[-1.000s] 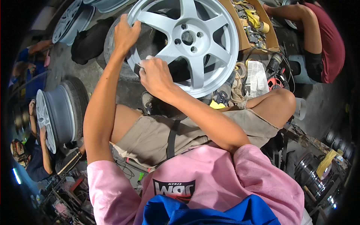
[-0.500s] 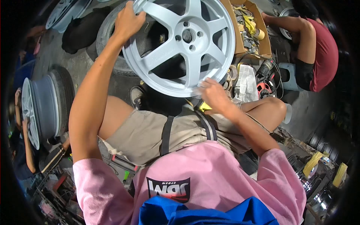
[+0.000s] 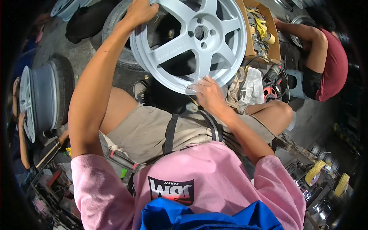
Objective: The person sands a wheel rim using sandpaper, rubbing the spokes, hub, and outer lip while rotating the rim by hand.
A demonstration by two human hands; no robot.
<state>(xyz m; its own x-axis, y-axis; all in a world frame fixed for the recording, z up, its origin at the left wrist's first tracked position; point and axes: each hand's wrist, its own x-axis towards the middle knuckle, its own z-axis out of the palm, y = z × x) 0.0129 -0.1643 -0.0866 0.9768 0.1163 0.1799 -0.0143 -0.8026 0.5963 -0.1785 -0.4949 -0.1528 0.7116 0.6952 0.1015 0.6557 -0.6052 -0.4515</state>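
A light grey spoked wheel rim [image 3: 172, 53] stands tilted in front of me, its face toward me. My left hand [image 3: 141, 12] is closed around its upper left edge, with the thumb on the near side. My right hand [image 3: 210, 96] presses bent fingers against the lower lip of the rim. Something thin and pale shows at those fingertips, too small to make out, and the fingers look dusty. Raised lettering shows on one spoke. Behind the rim lies a tire [image 3: 124, 57], partly hidden.
At the upper right is a cardboard box [image 3: 274, 40] of scraps and tape. Newspaper [image 3: 252, 86] and a corded power tool [image 3: 271, 74] lie below it. A person in a dark red shirt [image 3: 335, 65] sits at right. Another person's hands touch a wheel [image 3: 44, 97] at left.
My right hand, smeared by motion before, has moved up and left along the rim's lower lip. The rim appears slightly higher and farther right. My left hand keeps its hold.
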